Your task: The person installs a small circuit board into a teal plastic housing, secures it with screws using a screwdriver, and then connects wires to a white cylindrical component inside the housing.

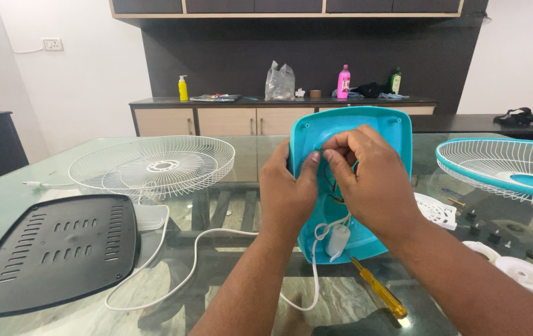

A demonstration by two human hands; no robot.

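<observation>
A turquoise plastic fan base shell [381,127] stands tilted on its edge on the glass table [5,193], hollow side toward me. My left hand [286,190] grips its left rim, thumb inside. Inside the shell, my right hand [366,177] pinches thin dark wires with its fingertips. A white power cord [198,249] with a white strain piece [338,239] runs out of the shell's bottom and loops left across the table.
A black vented base plate [55,249] lies at left, with a white wire fan guard [154,165] behind it. A turquoise-rimmed guard [503,165] sits at right, near small white parts [524,274]. A yellow-handled screwdriver [378,289] lies in front. Bottles stand on the far counter [279,99].
</observation>
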